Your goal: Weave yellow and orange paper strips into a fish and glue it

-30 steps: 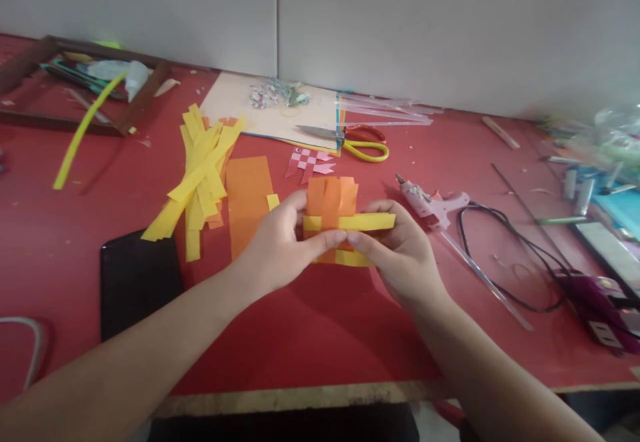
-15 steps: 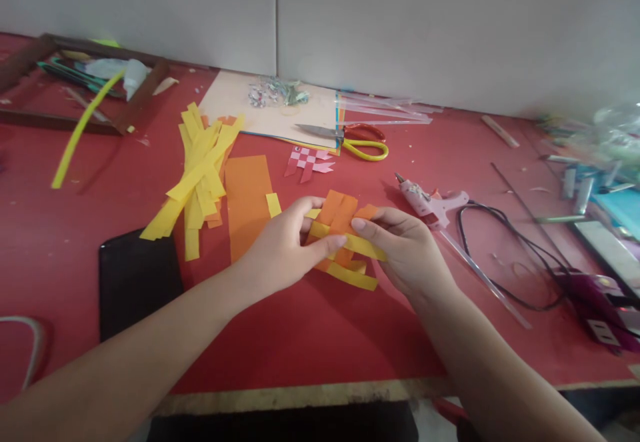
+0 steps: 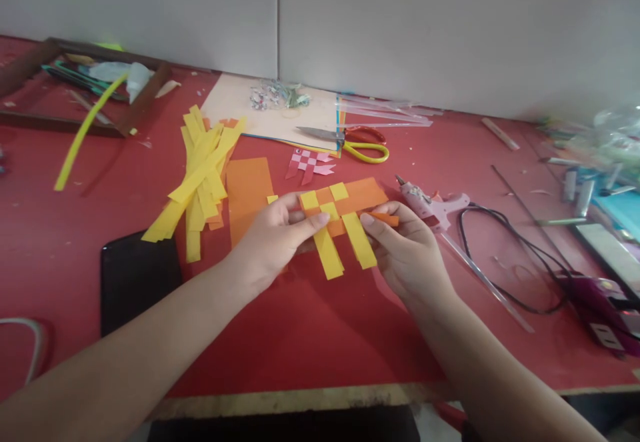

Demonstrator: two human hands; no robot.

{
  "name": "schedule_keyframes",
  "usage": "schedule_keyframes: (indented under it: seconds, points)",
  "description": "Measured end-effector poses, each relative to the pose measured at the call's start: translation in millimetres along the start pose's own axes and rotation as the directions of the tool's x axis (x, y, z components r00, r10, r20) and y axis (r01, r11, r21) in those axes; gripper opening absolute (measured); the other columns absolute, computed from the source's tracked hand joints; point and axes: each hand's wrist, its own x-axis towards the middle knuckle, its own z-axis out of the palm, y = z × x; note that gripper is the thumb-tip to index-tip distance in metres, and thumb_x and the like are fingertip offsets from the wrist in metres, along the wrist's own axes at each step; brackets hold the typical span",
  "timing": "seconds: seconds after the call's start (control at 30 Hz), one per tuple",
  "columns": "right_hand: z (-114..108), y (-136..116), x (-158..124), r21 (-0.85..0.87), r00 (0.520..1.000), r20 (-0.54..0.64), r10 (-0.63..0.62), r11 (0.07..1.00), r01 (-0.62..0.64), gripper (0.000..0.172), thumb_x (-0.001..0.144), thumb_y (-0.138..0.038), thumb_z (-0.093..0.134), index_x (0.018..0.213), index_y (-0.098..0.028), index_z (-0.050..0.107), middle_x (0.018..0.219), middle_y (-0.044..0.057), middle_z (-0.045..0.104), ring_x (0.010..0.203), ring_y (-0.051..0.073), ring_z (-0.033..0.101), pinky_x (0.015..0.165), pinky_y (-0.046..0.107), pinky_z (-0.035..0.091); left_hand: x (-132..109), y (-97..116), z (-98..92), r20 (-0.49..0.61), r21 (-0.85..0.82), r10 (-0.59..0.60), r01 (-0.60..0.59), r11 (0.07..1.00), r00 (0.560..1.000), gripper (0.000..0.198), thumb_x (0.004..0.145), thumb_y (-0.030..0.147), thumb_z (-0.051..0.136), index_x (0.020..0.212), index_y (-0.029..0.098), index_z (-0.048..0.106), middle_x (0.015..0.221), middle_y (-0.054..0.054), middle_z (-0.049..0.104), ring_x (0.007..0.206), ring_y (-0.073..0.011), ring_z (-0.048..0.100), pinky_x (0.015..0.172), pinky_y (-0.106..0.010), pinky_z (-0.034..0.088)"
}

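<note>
Both my hands hold a small weave of orange and yellow paper strips (image 3: 343, 212) just above the red table (image 3: 310, 335). My left hand (image 3: 275, 239) pinches its left edge, thumb on top. At the right edge, my right hand (image 3: 405, 249) grips the orange strips with closed fingers. Two yellow strip ends hang down toward me between the hands. The orange part points away to the right.
A pile of yellow strips (image 3: 200, 175) and an orange sheet (image 3: 247, 192) lie left of the weave. Scissors (image 3: 350, 141), a small pink woven piece (image 3: 307, 162), a pink glue gun (image 3: 433, 203) with black cord, a black phone (image 3: 137, 282) and a wooden frame (image 3: 75, 85) surround them.
The weave has been turned about a quarter turn between my hands. The yellow strips, which lay crosswise, now point toward me, and the woven checks face up.
</note>
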Motion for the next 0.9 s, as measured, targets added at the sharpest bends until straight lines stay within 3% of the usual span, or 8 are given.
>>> schedule_keyframes:
  seconds: [0.1, 0.2, 0.3, 0.43, 0.57, 0.73, 0.9]
  points:
    - [-1.7, 1.1, 0.5, -0.016, 1.000, 0.010, -0.003, 1.000, 0.003, 0.031, 0.063, -0.031, 0.086, 0.073, -0.023, 0.058, 0.071, -0.003, 0.063, 0.062, 0.011, 0.060, 0.059, 0.026, 0.054, -0.8, -1.4, -2.1, -0.034, 0.085, 0.052, -0.049, 0.995, 0.998, 0.038, 0.081, 0.033, 0.075, 0.114, 0.021, 0.061, 0.109, -0.009, 0.072, 0.098, -0.0227, 0.070, 0.084, -0.037, 0.059]
    - [-2.7, 1.0, 1.1, -0.002, 1.000, 0.010, -0.022, 1.000, 0.022, 0.032, 0.065, -0.029, 0.086, 0.075, -0.024, 0.056, 0.073, -0.004, 0.065, 0.062, 0.010, 0.060, 0.059, 0.025, 0.054, -3.4, 0.6, -1.4, 0.028, 0.089, 0.072, -0.074, 0.993, 0.997, 0.043, 0.082, 0.036, 0.074, 0.119, 0.022, 0.058, 0.109, -0.008, 0.073, 0.099, -0.0244, 0.071, 0.086, -0.040, 0.059]
    - [-2.0, 0.8, 1.5, 0.032, 0.999, -0.010, -0.033, 0.999, 0.034, 0.036, 0.064, -0.027, 0.086, 0.079, -0.025, 0.054, 0.076, -0.005, 0.067, 0.066, 0.011, 0.064, 0.062, 0.026, 0.056, -5.9, 3.3, 1.3, 0.093, 0.082, 0.112, -0.120, 0.989, 0.989, 0.049, 0.079, 0.030, 0.078, 0.121, 0.022, 0.055, 0.109, -0.007, 0.073, 0.101, -0.0241, 0.071, 0.086, -0.037, 0.059]
    - [0.2, 3.7, 2.4, 0.022, 0.997, -0.017, -0.076, 0.997, 0.076, 0.039, 0.063, -0.027, 0.086, 0.087, -0.026, 0.054, 0.092, -0.002, 0.070, 0.084, 0.016, 0.069, 0.078, 0.031, 0.060, -6.7, 3.8, 4.5, 0.089, 0.133, 0.149, -0.160, 0.978, 0.985, 0.048, 0.080, 0.023, 0.076, 0.122, 0.020, 0.053, 0.110, -0.008, 0.073, 0.102, -0.0234, 0.071, 0.086, -0.034, 0.058]
    - [0.9, 7.1, 3.1, -0.006, 0.993, -0.008, -0.121, 0.993, 0.121, 0.037, 0.068, -0.028, 0.082, 0.092, -0.027, 0.055, 0.099, -0.001, 0.069, 0.093, 0.016, 0.069, 0.084, 0.032, 0.059, -6.2, 3.7, 6.0, 0.070, 0.128, 0.138, -0.146, 0.981, 0.988, 0.064, 0.078, 0.018, 0.076, 0.134, 0.022, 0.045, 0.115, -0.009, 0.072, 0.107, -0.0245, 0.069, 0.089, -0.036, 0.057]
    - [-1.0, 4.4, 3.9, 0.036, 0.999, 0.002, -0.049, 0.998, 0.049, 0.037, 0.070, -0.029, 0.079, 0.101, -0.027, 0.058, 0.105, 0.000, 0.068, 0.095, 0.017, 0.068, 0.078, 0.029, 0.059, -6.3, 5.0, 6.1, 0.079, 0.134, 0.128, -0.138, 0.981, 0.989, 0.063, 0.079, 0.014, 0.072, 0.135, 0.021, 0.043, 0.117, -0.009, 0.071, 0.108, -0.0242, 0.068, 0.089, -0.034, 0.056]
    - [-5.1, -2.2, 6.7, 0.069, 0.999, 0.031, -0.009, 0.998, 0.006, 0.040, 0.073, -0.032, 0.077, 0.109, -0.029, 0.060, 0.100, -0.001, 0.068, 0.088, 0.018, 0.069, 0.071, 0.031, 0.059, -7.7, 2.9, 2.8, 0.159, 0.187, 0.113, -0.143, 0.972, 0.981, 0.071, 0.082, 0.014, 0.069, 0.144, 0.026, 0.036, 0.116, -0.007, 0.070, 0.106, -0.0223, 0.068, 0.091, -0.035, 0.055]
